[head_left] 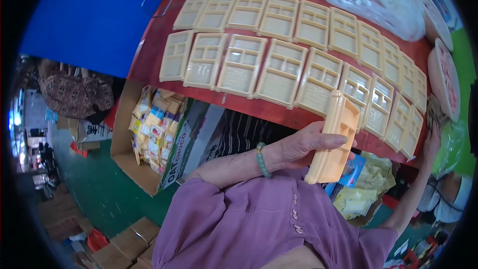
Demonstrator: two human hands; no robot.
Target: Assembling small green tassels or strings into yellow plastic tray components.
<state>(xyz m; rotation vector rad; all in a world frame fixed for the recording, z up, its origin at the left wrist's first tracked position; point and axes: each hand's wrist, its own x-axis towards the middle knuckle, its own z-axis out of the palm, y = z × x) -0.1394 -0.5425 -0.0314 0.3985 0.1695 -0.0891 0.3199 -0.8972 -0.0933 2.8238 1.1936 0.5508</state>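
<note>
My left hand (312, 144) is closed round a cream plastic compartment tray (322, 165), like a small toy shelf. The thumb presses on its side wall, and the tray is tilted up in front of the table edge. Two curved rows of similar cream compartment trays (241, 65) lie on the red table (149, 50), their divided faces up. At the far right, my right hand (432, 142) reaches up beside the table edge, close to a brownish bundle (436, 111). Its fingers are too small and blurred to make out.
A clear plastic bag of small white pieces (363, 0) lies at the back. Beside it, on the right, a pale bowl (444, 79) holds pink pieces. Below the table stand a cardboard box of small packets (120, 142) and yellow packaging (366, 187). A blue panel (84, 25) rises left.
</note>
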